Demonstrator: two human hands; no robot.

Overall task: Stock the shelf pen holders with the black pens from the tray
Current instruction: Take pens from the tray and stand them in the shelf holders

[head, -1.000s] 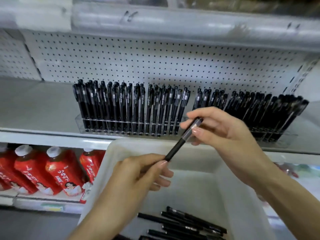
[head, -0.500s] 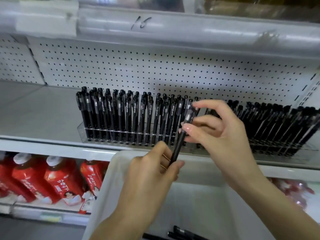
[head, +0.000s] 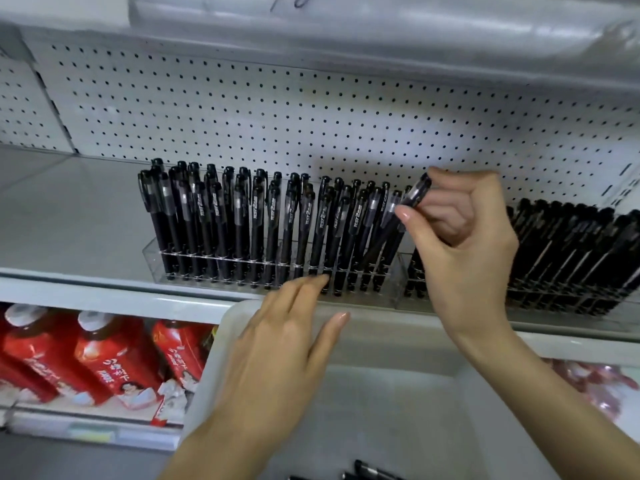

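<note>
My right hand (head: 460,237) pinches the cap end of a black pen (head: 414,194), which slants down into the right end of the left clear pen holder (head: 152,261). That holder stands on the shelf, packed with upright black pens (head: 242,223). A second holder of black pens (head: 571,258) stands to the right, partly behind my right hand. My left hand (head: 277,358) is flat with straight fingers, fingertips touching the front of the left holder. The white tray (head: 398,341) sits below the shelf edge; a few pens (head: 367,471) show at its bottom.
A white pegboard (head: 311,116) backs the shelf (head: 69,209), with bare shelf surface left of the holders. Red bottles (head: 104,358) fill the lower shelf at left. Another shelf edge (head: 381,22) runs overhead.
My left hand let go of the pen and moved flat against the holder front. My right hand carried the pen up and right, its tip now down among the holder's pens.
</note>
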